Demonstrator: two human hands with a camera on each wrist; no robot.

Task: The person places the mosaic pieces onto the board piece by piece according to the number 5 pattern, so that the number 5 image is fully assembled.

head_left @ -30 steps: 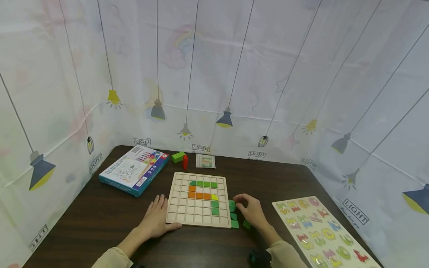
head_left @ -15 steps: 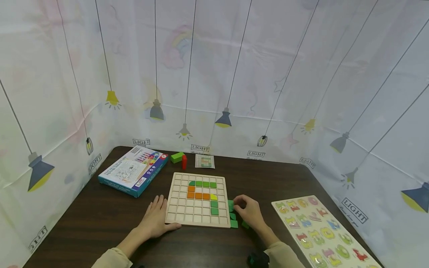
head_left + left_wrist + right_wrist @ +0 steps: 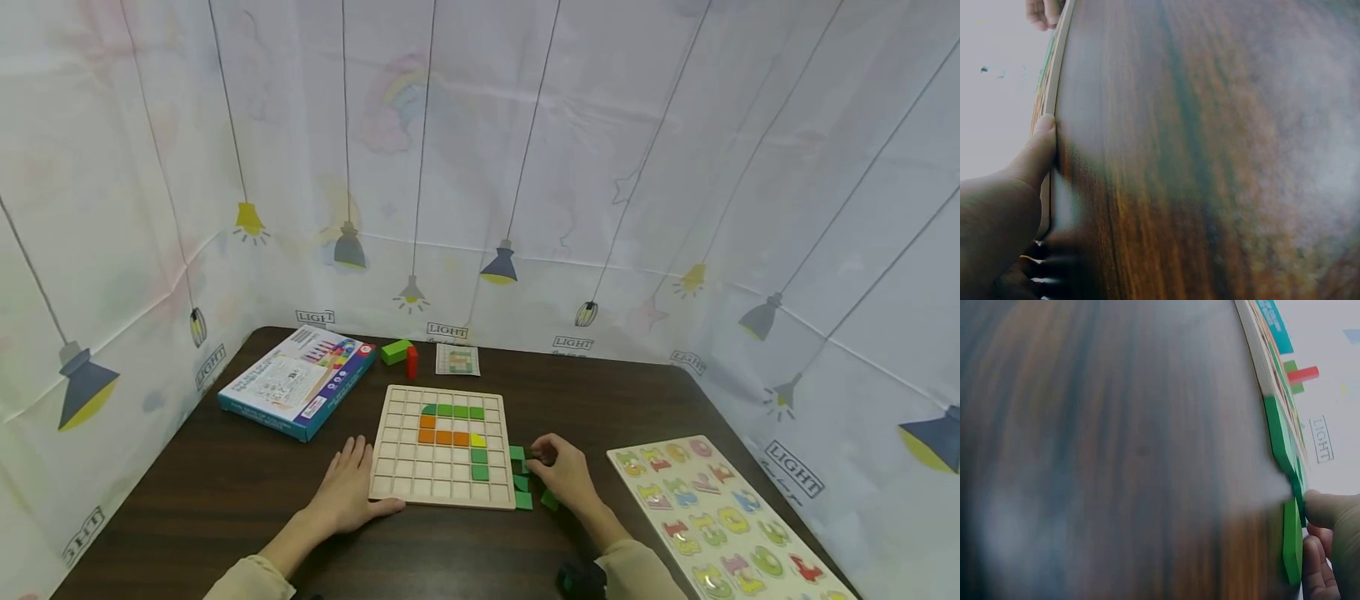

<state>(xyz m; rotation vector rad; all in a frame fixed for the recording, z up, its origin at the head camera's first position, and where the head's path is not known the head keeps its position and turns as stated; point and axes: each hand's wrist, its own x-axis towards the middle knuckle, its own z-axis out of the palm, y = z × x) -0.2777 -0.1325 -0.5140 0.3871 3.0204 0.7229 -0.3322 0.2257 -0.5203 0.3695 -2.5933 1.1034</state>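
A wooden grid board (image 3: 393,467) lies on the dark table and holds green, orange and yellow tiles. My left hand (image 3: 347,492) lies flat beside its left edge, thumb (image 3: 1034,153) against the board's rim (image 3: 1055,87). My right hand (image 3: 542,457) is at the board's right edge, with fingers curled and pinching a green tile (image 3: 527,456). In the right wrist view the thumb (image 3: 1329,509) presses on a green tile (image 3: 1292,544) standing on edge beside the board (image 3: 1252,337). Several loose green tiles (image 3: 523,500) lie around that hand.
A blue box (image 3: 300,379) sits at the back left. A green block (image 3: 396,351), a red block (image 3: 411,361) and a pattern card (image 3: 457,360) lie behind the board. A number puzzle board (image 3: 720,517) fills the right side. Printed sheets wall in the table.
My right hand's fingers have drawn slightly in toward the board's right edge over the green tiles. The left hand has stayed in place.
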